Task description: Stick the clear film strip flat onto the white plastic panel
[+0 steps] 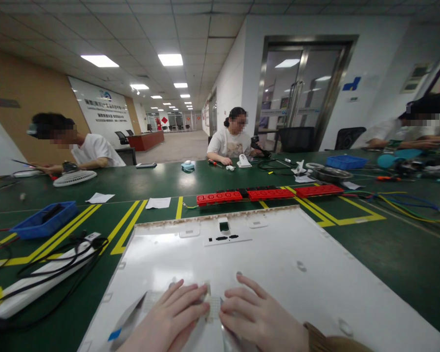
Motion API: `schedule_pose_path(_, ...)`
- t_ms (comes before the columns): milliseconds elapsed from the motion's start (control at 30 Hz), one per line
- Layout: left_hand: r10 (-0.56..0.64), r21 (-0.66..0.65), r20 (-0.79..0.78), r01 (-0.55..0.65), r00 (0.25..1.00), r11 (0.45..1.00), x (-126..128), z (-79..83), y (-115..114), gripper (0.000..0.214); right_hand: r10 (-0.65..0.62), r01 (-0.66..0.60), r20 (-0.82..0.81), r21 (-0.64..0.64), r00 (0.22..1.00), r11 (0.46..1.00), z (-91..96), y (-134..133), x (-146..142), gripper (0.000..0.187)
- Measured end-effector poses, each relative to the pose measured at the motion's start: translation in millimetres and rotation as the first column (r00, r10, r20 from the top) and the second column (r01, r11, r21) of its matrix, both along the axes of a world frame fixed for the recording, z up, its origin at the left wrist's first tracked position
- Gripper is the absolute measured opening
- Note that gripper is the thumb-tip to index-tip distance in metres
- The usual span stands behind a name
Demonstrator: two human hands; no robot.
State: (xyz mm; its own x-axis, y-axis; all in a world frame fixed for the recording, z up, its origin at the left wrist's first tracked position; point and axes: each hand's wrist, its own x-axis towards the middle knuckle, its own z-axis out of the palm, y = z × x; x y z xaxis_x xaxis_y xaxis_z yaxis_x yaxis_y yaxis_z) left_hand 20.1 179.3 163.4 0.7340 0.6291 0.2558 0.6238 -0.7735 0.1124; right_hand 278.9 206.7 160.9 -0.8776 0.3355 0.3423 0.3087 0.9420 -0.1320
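In front of me lies a large white panel [176,264] with cut-outs and raised bosses, tan residue along its far edge. Stretched out over its near part, the fingers of my left hand [172,318] touch the left edge of a small pale gridded piece [214,308]. From the opposite side my right hand [258,313] meets that piece, index finger extended and other fingers slightly bent. Both thumbs are hidden. A silvery flat ribbon cable [130,313] with a blue end emerges left of my left hand, partly covered by it.
A white power strip [51,274] wrapped in black cable lies at left, near a blue tray [46,220]. Red socket strips [220,197] stand beyond the panel. Co-workers sit across the green table [399,259], among them a person [229,139] in the middle. Wires [407,203] spread at right.
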Motion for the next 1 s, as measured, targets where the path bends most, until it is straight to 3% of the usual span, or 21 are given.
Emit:
schedule_pose_path(167, 0.000, 0.018, -0.060, 0.001, 0.998, 1.000, -0.1, -1.1, 0.5, 0.038, 0.008, -0.007, -0.082, 0.015, 0.997, 1.000, -6.2, -0.5, 3.6, 0.031)
schedule_pose_path(433, 0.040, 0.089, -0.039, -0.037, 0.998, 0.995, -1.8, -3.0, 1.0, 0.038, 0.004, -0.004, 0.008, -0.054, 1.000, 0.999, -5.0, -1.5, 0.0, 0.040)
schedule_pose_path(533, 0.040, 0.086, -0.045, -0.036, 0.998, 0.996, -2.5, -5.0, 0.7, 0.037, 0.005, -0.002, -0.104, 0.028, 0.995, 1.000, -6.1, -3.3, -1.4, 0.018)
schedule_pose_path(600, 0.038, 0.088, -0.042, -0.034, 0.998, 0.996, -2.9, -6.4, 1.0, 0.037, 0.007, 0.000, -0.142, 0.055, 0.990, 0.998, -9.4, -4.7, -3.3, 0.014)
schedule_pose_path(900, 0.016, 0.061, 0.008, -0.017, 1.000, 0.998, -1.7, -3.8, 1.4, 0.039, 0.008, -0.009, -0.021, -0.064, 1.000, 0.998, -17.8, -5.2, -5.5, 0.016)
schedule_pose_path(1000, 0.021, 0.030, -0.001, -0.021, 1.000, 0.999, -0.6, -0.6, 0.3, 0.039, 0.042, -0.048, -0.077, -0.091, 0.996, 0.995, -16.0, -4.7, -2.3, 0.022)
